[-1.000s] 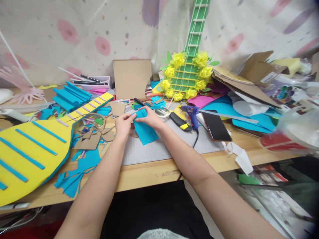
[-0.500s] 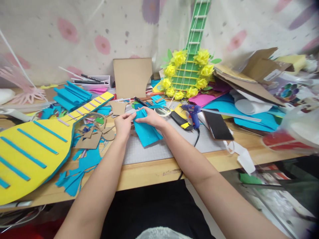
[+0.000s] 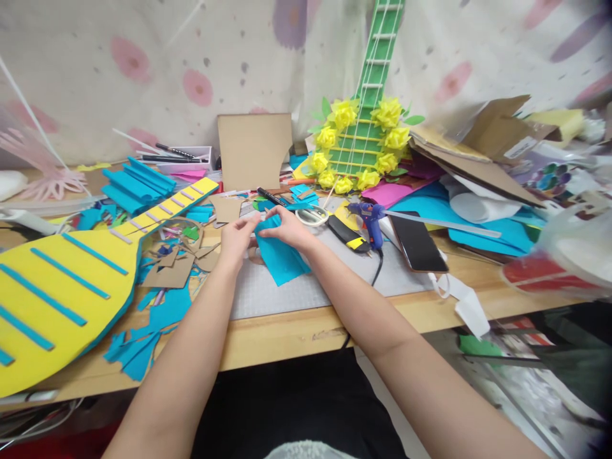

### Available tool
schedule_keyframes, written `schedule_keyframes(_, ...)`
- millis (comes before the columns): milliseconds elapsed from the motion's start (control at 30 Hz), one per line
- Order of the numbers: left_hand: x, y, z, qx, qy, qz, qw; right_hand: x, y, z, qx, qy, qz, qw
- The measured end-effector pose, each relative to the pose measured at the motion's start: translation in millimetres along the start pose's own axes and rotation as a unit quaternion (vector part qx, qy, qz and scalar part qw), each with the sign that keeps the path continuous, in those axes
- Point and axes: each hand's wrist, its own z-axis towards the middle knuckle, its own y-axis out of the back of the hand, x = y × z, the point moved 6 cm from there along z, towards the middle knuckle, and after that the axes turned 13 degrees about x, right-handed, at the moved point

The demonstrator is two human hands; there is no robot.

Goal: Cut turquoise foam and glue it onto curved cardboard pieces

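A folded sheet of blue paper point(image 3: 283, 260) is held above the grey cutting mat point(image 3: 268, 305) in the middle of the table. My left hand point(image 3: 240, 237) pinches its upper left edge. Fingers of my right hand point(image 3: 289, 228) are closed on the top of the same sheet, with the lower corner hanging free toward me. Partly behind my hands, scissors point(image 3: 312, 217) with pale handles lie on the mat. To the right are a black and yellow utility knife point(image 3: 348, 233) and a blue glue gun point(image 3: 371, 223) with a long glue stick in it.
A yellow cardboard guitar shape point(image 3: 52, 299) with blue strips lies at left beside blue paper scraps point(image 3: 165, 309). At the back stands a green paper guitar point(image 3: 356, 150) with yellow flowers. A phone point(image 3: 421, 242) lies at right, near a plastic tub point(image 3: 559, 271). Brown cardboard point(image 3: 254, 152) leans behind.
The blue paper has tilted slightly in my hands, and its right side looks flatter. Both hands stay in nearly the same place and keep hold. The view has shifted slightly.
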Motion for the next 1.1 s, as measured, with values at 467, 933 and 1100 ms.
schedule_keyframes(467, -1, 18.5, 8, -0.086, -0.037, 0.027, 0.995, -3, -5, 1, 0.050, 0.016, 0.068, 0.996)
schedule_keyframes(933, 6, -2.4, 5, 0.077, 0.050, -0.024, 0.995, -17, 7, 4, -0.017, -0.021, 0.241, 0.970)
schedule_keyframes(1100, -2, 20.3, 10, -0.028, -0.010, -0.066, 0.997, -17, 3, 5, 0.074, -0.025, 0.242, 0.967)
